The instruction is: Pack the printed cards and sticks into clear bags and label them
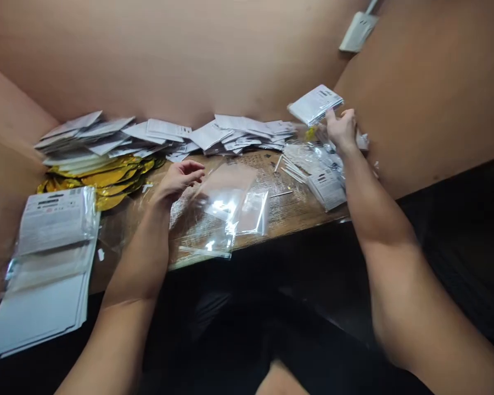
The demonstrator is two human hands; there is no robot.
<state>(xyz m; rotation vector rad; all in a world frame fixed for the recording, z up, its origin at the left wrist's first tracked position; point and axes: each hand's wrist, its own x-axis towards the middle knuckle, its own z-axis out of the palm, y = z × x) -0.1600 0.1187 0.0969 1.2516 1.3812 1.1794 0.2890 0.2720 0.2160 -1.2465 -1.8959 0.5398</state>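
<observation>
My right hand [342,129] is raised at the back right, its thumb and fingers gripping a white printed packet [316,104] with a shiny clear wrapping. Beneath that hand lies a cluster of clear plastic packets [327,186] with white printed cards. My left hand [181,178] hovers over the left-middle of the wooden table [288,211], fingers loosely curled and apart, nothing visible in them. Just right of it, clear plastic bags [220,211] lie flat and glossy near the front edge.
White packets [218,134] are heaped along the back wall. Gold foil pieces [119,178] lie at the left, beside a stack of white sheets and a printed packet [53,219] overhanging the front edge. Thin white sticks [294,170] sit right of centre. A white power socket [358,32] hangs above.
</observation>
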